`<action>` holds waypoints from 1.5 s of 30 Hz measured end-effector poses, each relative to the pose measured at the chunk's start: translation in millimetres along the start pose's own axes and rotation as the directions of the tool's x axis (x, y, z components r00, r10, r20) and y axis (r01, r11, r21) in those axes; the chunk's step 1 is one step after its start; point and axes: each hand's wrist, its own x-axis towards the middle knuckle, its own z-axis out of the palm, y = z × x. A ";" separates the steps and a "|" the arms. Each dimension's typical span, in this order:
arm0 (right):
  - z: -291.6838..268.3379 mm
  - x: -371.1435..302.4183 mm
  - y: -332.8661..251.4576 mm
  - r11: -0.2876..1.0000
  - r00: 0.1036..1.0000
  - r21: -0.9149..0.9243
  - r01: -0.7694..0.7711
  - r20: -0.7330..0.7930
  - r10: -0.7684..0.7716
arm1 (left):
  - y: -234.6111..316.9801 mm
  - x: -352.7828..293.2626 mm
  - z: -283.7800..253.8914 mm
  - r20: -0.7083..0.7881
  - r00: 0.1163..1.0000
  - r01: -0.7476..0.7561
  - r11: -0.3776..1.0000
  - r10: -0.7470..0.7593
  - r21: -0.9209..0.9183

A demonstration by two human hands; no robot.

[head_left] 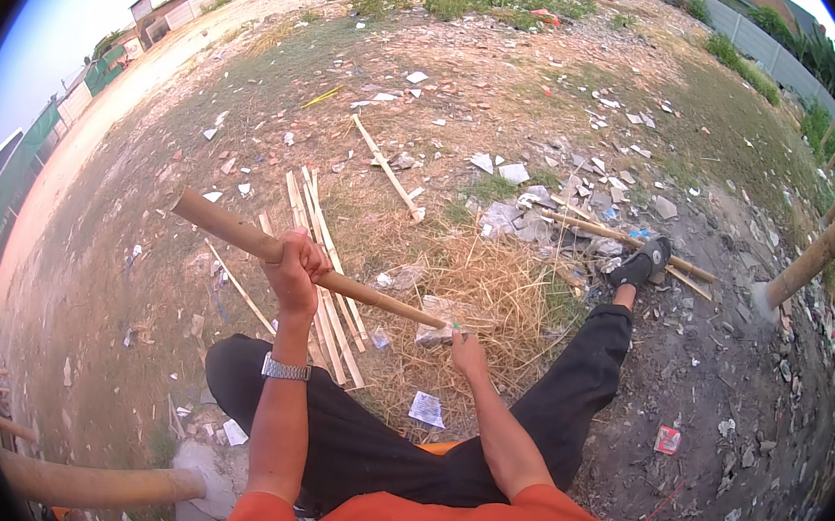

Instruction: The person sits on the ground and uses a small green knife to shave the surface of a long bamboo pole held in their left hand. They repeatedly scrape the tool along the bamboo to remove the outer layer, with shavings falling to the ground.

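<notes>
My left hand [296, 267] is wrapped round a long tan wooden pole [374, 297], gripping it towards its thicker end. That thick end points up and left, and the pole narrows towards the right. Its thin end comes down over a pale block [432, 335] on the straw. Close by that end, my right hand [470, 356] is closed, with a small green bit showing at its fingertips. What it grips is too small to make out. Beyond my left knee lie several split, pale wooden strips [324, 241].
Dry straw [495, 288] covers the ground between my legs. A single strip [386, 167] lies farther out. Broken tiles and rubble [523, 210] are heaped near my right foot, beside bamboo poles [601, 230]. Thick posts stand at right [827, 240] and lower left [104, 485].
</notes>
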 end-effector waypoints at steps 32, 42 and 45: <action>-0.8 -82.3 -69.5 0.960 0.989 0.261 0.098 0.079 -0.122 | 2.6 -9.9 2.6 0.211 0.977 -0.036 0.992 0.010 0.121; -4.1 -87.3 -85.3 0.914 0.964 0.305 0.267 -0.072 -0.258 | -3.5 -6.1 1.7 0.239 0.971 -0.015 0.999 0.005 0.039; -14.0 -105.0 -99.5 0.897 0.952 0.319 0.305 -0.074 -0.297 | -3.4 -1.4 -1.5 0.204 0.979 -0.013 0.999 0.004 0.044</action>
